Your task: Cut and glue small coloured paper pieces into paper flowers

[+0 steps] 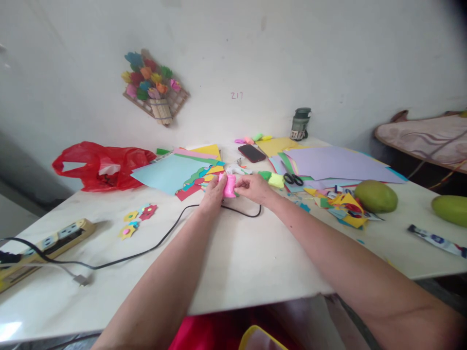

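Observation:
Over the middle of the table, my left hand is closed on a bright pink packet that looks like soft clay in a shiny wrapper. My right hand has its fingers pinched together at the packet's right edge; what lies between the fingertips is too small to make out. Just behind the hands is a white glue gun, partly hidden. A green packet and a yellow packet lie beyond my right hand, next to black-handled scissors.
Paper flowers, a black cable and a power strip occupy the left side. A red plastic bag, coloured paper, a phone and a bottle stand farther back. Paper scraps, green fruit and a tube lie right.

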Tool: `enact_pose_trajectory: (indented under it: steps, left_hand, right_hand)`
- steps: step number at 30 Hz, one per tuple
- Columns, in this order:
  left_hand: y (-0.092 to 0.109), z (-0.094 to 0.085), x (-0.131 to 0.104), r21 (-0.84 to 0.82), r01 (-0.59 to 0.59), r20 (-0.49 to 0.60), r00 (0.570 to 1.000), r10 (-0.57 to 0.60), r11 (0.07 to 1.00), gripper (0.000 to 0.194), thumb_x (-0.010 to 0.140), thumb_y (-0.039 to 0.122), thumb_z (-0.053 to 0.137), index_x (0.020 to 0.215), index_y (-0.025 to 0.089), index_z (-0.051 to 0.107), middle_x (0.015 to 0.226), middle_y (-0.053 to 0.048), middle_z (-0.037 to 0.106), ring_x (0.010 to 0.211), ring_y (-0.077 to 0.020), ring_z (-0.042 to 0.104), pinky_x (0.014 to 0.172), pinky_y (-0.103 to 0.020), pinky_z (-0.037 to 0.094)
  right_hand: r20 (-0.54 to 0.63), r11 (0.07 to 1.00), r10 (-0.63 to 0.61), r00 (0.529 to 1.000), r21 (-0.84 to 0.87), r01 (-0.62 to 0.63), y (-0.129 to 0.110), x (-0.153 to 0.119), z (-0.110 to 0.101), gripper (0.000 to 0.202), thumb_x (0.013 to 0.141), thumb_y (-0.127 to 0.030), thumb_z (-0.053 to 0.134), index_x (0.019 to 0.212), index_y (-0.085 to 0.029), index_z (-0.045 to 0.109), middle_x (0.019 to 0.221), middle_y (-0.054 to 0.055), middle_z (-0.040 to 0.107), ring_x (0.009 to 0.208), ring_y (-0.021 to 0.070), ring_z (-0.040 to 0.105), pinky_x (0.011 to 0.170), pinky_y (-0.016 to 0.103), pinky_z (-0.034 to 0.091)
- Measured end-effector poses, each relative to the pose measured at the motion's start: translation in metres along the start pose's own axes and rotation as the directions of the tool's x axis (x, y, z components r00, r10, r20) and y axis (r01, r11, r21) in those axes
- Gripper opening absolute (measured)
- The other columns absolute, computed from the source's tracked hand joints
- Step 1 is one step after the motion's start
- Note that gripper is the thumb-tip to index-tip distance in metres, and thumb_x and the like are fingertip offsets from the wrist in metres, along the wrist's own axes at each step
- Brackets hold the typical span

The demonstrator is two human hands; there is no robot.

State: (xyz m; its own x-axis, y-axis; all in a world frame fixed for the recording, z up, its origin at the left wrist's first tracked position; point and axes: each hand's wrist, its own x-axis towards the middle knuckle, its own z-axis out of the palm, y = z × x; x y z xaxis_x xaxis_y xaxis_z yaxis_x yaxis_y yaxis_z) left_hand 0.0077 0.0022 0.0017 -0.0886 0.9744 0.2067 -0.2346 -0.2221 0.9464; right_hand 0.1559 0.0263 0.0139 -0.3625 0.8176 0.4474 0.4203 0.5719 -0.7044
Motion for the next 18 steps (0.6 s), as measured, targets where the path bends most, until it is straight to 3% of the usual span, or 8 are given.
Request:
enact_pose_trajectory:
  steps: [3, 9, 13, 18]
  left_hand:
    - [-0.0002, 0.0019, 0.0005, 0.039, -0.047, 0.029, 0.999, 0.046, 0.998, 0.041, 0.071, 0.054, 0.068, 0.069, 0.017, 0.052, 0.056, 0.005, 0.046, 0.05, -0.0068, 0.039, 0.048, -0.021, 0.029]
    - [0.0014, 0.003, -0.0013, 0.015, -0.028, 0.064, 0.998, 0.027, 0.999, 0.04, 0.074, 0.054, 0.065, 0.069, 0.017, 0.05, 0.055, 0.005, 0.043, 0.046, -0.0054, 0.036, 0.044, -0.019, 0.027]
    - [0.0021, -0.0002, -0.0011, -0.013, -0.011, 0.016, 1.0, 0.011, 1.0, 0.04, 0.074, 0.055, 0.065, 0.073, 0.017, 0.051, 0.056, 0.005, 0.045, 0.045, -0.0053, 0.038, 0.042, -0.019, 0.028]
    - [0.0043, -0.0004, -0.0015, -0.05, 0.017, -0.036, 0.999, -0.018, 0.999, 0.042, 0.07, 0.055, 0.069, 0.076, 0.017, 0.052, 0.058, 0.005, 0.048, 0.045, -0.0054, 0.041, 0.042, -0.018, 0.03]
  right_hand:
    - [0.007, 1.0, -0.01, 1.0, -0.004, 0.01, -0.0032, -0.0013, -0.0012, 0.001, 0.064, -0.018, 0.063, 0.063, -0.018, 0.063, 0.063, 0.0, 0.065, 0.061, 0.0131, 0.057, 0.056, 0.024, 0.041]
    - [0.027, 0.993, -0.044, 0.999, 0.112, 0.04, -0.0064, -0.0029, -0.0017, 0.005, 0.064, -0.018, 0.061, 0.06, -0.017, 0.058, 0.058, -0.002, 0.059, 0.056, 0.0106, 0.052, 0.054, 0.022, 0.039]
    - [0.029, 0.979, 0.003, 1.0, 0.202, -0.008, -0.0044, -0.0028, -0.0011, 0.006, 0.067, -0.02, 0.063, 0.07, -0.015, 0.065, 0.062, 0.0, 0.064, 0.058, 0.0114, 0.056, 0.055, 0.022, 0.041]
    - [0.02, 0.983, 0.023, 1.0, 0.183, -0.026, -0.0012, -0.0021, -0.0002, 0.016, 0.07, -0.018, 0.063, 0.082, -0.014, 0.072, 0.063, 0.002, 0.067, 0.057, 0.0131, 0.06, 0.054, 0.023, 0.044]
